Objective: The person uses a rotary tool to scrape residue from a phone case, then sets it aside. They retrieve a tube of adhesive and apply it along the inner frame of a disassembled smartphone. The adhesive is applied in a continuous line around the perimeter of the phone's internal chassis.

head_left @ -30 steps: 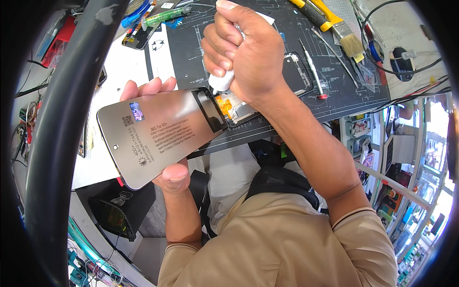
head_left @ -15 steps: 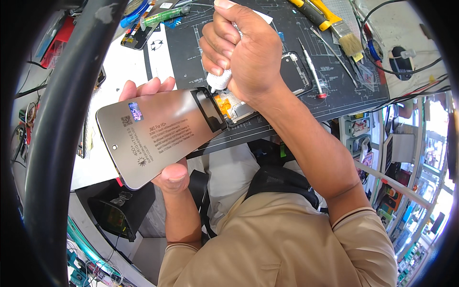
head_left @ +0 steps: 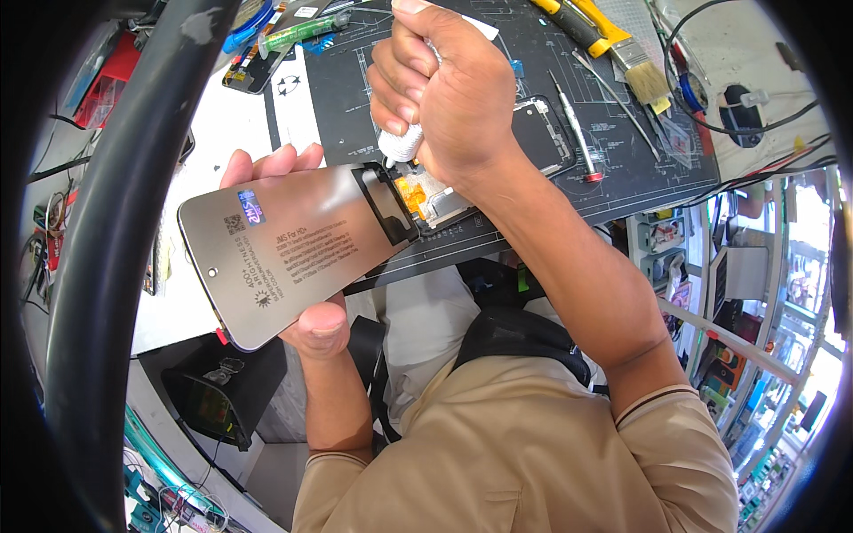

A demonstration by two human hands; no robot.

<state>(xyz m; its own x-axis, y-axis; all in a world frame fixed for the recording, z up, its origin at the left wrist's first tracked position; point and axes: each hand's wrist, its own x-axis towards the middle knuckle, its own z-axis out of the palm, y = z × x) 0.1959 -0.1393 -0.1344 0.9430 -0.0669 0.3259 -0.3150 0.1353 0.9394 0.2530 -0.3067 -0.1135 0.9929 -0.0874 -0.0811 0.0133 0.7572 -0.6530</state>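
The right hand (head_left: 453,98), in the upper middle of the frame, has its fingers (head_left: 395,84) curled tight around a small white bottle (head_left: 402,142), nozzle pointing down at the top edge of a grey phone display panel (head_left: 284,249). The left hand (head_left: 293,258), at centre left, holds that panel from behind: fingertips show above its upper edge, the thumb presses its lower edge. An orange flex part (head_left: 410,191) sits just beside the panel's notch. Behind lies a dark repair mat (head_left: 498,53) on the bench, carrying a black phone frame (head_left: 542,133), a thin screwdriver (head_left: 576,129) and, at upper right, a brush (head_left: 622,49)
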